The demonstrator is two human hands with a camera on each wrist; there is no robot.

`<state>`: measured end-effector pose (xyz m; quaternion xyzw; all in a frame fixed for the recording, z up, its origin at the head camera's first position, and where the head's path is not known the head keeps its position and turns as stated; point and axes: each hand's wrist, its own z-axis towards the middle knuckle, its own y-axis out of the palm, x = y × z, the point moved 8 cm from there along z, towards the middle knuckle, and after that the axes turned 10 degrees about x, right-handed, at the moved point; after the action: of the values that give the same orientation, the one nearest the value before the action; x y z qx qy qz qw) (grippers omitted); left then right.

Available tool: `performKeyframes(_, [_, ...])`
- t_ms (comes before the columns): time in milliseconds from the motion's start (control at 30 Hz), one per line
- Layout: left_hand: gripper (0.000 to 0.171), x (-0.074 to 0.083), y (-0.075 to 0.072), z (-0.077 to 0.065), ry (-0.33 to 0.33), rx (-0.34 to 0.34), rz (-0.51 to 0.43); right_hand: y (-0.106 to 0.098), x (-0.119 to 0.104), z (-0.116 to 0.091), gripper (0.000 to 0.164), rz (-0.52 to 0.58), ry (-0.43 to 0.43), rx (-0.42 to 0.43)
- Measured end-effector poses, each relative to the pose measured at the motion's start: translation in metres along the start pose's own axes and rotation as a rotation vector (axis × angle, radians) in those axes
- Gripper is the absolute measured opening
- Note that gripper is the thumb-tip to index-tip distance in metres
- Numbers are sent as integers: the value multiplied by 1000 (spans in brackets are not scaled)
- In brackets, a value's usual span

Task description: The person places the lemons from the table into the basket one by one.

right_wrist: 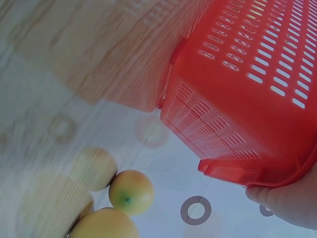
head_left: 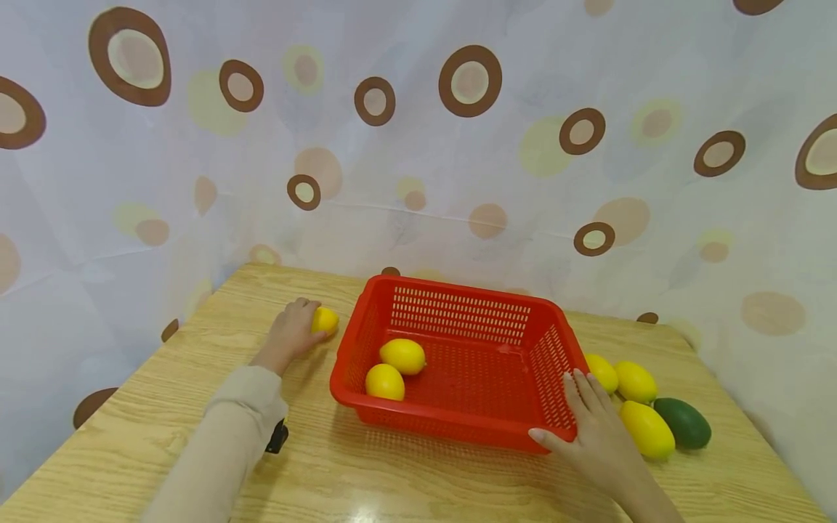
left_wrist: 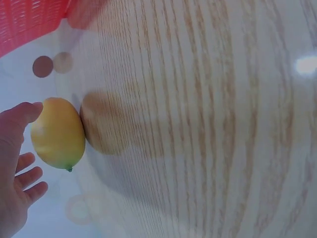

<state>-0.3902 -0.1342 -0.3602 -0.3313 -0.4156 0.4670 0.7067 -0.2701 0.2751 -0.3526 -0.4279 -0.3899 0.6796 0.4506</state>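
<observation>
At the left of the basket, my left hand point(head_left: 292, 330) curls over a yellow lemon point(head_left: 326, 321) that stands on the wooden table. In the left wrist view the thumb point(left_wrist: 25, 113) meets the lemon point(left_wrist: 59, 134) at its upper side, with three bent fingers below; the index finger is hidden. My right hand point(head_left: 598, 436) rests with straight, spread fingers on the right rim of the red plastic basket point(head_left: 458, 430), its thumb at the near corner. Two lemons lie in the basket's left part, one lemon point(head_left: 402, 357) behind the other lemon point(head_left: 385, 382).
Right of the basket, beside my right hand, three yellow fruits point(head_left: 636, 382) and a dark green oval fruit point(head_left: 682, 423) lie close together. A patterned curtain point(head_left: 418, 160) hangs behind the wooden table point(head_left: 163, 428). The basket's slotted side point(right_wrist: 277, 59) fills the upper right wrist view.
</observation>
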Motion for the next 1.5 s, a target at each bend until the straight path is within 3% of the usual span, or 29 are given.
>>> performKeyframes(767, [62, -15, 16, -1, -89, -65, -119, 1, 0, -1, 100, -2, 9, -6])
performKeyframes(1500, [55, -15, 20, 2, -103, -26, -142, -1, -1, 0, 100, -8, 16, 0])
